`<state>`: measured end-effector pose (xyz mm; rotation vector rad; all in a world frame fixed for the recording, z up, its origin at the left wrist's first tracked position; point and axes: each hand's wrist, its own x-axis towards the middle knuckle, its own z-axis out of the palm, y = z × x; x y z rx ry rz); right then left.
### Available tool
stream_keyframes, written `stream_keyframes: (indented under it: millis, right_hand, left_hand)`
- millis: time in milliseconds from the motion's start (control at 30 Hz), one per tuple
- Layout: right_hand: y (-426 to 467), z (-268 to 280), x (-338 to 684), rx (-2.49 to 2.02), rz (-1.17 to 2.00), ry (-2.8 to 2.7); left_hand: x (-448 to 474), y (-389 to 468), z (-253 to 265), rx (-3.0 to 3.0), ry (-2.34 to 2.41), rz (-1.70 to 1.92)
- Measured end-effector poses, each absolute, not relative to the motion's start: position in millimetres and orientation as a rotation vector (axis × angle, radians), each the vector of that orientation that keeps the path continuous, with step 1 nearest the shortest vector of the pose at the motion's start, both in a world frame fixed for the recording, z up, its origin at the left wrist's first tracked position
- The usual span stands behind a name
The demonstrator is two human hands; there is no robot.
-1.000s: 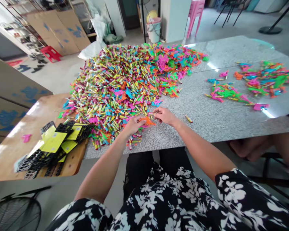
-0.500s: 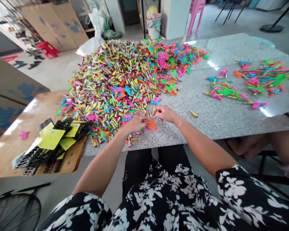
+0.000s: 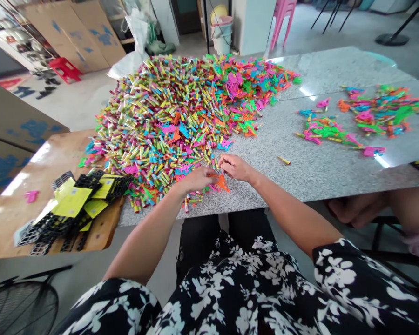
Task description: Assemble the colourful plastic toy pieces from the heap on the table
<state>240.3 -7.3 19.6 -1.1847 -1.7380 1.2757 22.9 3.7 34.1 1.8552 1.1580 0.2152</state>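
Observation:
My left hand [image 3: 199, 179] pinches a small orange plastic toy gun [image 3: 223, 184] just above the grey speckled table [image 3: 251, 186]. Close against it, the fingers of my right hand [image 3: 236, 167] are pressed together at the toy gun's upper end; what they grip is hidden. Behind both hands rises a large heap of small yellow-and-red tubes [image 3: 153, 107], with pink, blue, green and orange toy guns mixed in. One loose tube [image 3: 284, 160] lies on the table to the right of my right hand.
Black plastic racks with yellow cards [image 3: 73, 201] lie piled on the wooden table [image 3: 3, 186] at left, near a pink toy gun [image 3: 31, 196]. Smaller groups of toy guns [image 3: 330, 130] lie at right. Another person's leg [image 3: 405, 200] shows at the right edge.
The orange toy gun has tilted slightly in my left hand. My right hand has shifted a little to the left, remaining beside it. The view has moved slightly.

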Motion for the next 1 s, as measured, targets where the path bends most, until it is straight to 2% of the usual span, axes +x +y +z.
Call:
stream_keyframes:
  millis: [333,600,733,833,933,1000]
  right_hand:
    - [-12.8,12.5,244.4,-1.302,1.514,-1.759]
    - [-25.9,-2.3,238.0,-1.292,1.554,-1.561]
    - [-19.4,-12.0,265.2,-1.38,1.503,-1.441]
    - [-4.6,-13.7,318.0,-1.48,1.305,-1.057]
    - [5.3,-14.2,381.9,-1.608,0.81,-0.58]
    - [3.3,-17.3,415.7,-1.776,0.551,-0.574]
  left_hand:
    - [32.1,9.4,22.0,1.688,1.052,0.105]
    - [41.8,4.4,18.7,1.562,1.027,0.082]
    - [44.0,7.0,18.2,1.585,1.17,0.054]
    - [34.2,7.7,17.1,1.407,1.224,0.201]
    - [19.4,4.7,12.8,1.134,1.138,0.371]
    - [13.3,1.0,8.4,1.002,1.087,0.504]
